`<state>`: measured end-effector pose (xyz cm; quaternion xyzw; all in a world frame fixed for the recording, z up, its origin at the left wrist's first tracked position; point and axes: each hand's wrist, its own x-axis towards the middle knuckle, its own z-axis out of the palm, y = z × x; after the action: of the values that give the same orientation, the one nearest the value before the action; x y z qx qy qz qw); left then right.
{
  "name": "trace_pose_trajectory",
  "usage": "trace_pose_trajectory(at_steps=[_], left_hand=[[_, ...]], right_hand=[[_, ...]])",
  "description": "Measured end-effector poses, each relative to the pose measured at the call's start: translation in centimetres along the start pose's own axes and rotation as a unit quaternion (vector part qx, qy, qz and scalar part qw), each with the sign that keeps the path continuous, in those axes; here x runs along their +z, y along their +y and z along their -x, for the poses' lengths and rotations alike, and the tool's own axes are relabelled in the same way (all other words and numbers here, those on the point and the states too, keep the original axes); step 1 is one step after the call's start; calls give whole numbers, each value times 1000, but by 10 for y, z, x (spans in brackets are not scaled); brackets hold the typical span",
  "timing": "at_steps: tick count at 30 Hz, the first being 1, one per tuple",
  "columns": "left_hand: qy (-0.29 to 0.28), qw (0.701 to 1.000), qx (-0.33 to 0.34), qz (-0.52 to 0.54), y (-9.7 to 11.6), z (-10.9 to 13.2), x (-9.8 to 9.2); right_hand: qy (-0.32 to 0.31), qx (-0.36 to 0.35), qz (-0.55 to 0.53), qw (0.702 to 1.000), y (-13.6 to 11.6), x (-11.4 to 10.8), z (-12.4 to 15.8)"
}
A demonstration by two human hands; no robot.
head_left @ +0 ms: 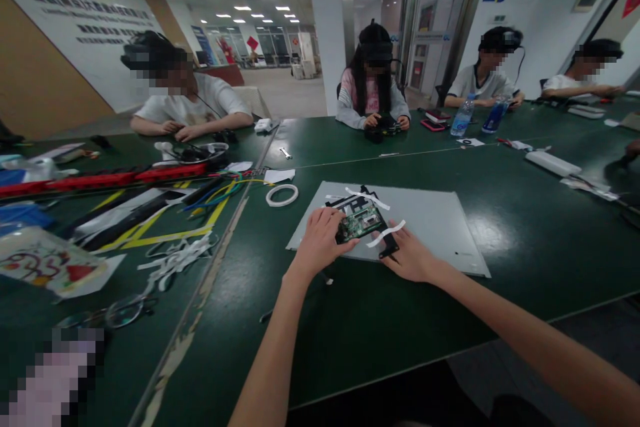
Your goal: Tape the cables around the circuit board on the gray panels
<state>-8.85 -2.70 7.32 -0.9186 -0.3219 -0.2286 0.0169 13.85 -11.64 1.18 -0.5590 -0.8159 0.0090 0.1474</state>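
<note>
A green circuit board [361,223] sits at a black plastic frame [388,247] above the grey panel [435,213]. My left hand [320,240] grips the board's left end, thumb along its near edge and fingers curled over the top. At the frame's right side, my right hand [413,257] holds it, with some fingers hidden behind it. Two white tape strips cling to the frame: one strip [386,234] close to my right fingers, another strip [367,198] across the far end. Whether the board is fastened to the frame I cannot tell.
Left of the panel lies a white tape roll [282,195]. Farther left are tangled white cords [180,259], coloured wires [215,197], eyeglasses [125,311] and a red strip [100,180]. Several people sit across the green table [400,320]. Water bottles [463,115] stand at back right.
</note>
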Motion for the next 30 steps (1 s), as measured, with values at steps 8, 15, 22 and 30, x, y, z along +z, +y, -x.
trace_pose_trajectory(at_steps=[8, 15, 22, 30], left_hand=[[-1, 1000, -9, 2, -2, -1, 3], [-8, 1000, -16, 25, 5, -5, 6], [-34, 999, -14, 15, 5, -8, 14], [-76, 997, 22, 0, 18, -20, 29]], right_hand=[[-30, -107, -41, 993, -9, -11, 13], [-65, -109, -73, 989, -14, -17, 21], [-50, -58, -69, 995, 23, -27, 51], [56, 138, -18, 989, 118, -14, 67]])
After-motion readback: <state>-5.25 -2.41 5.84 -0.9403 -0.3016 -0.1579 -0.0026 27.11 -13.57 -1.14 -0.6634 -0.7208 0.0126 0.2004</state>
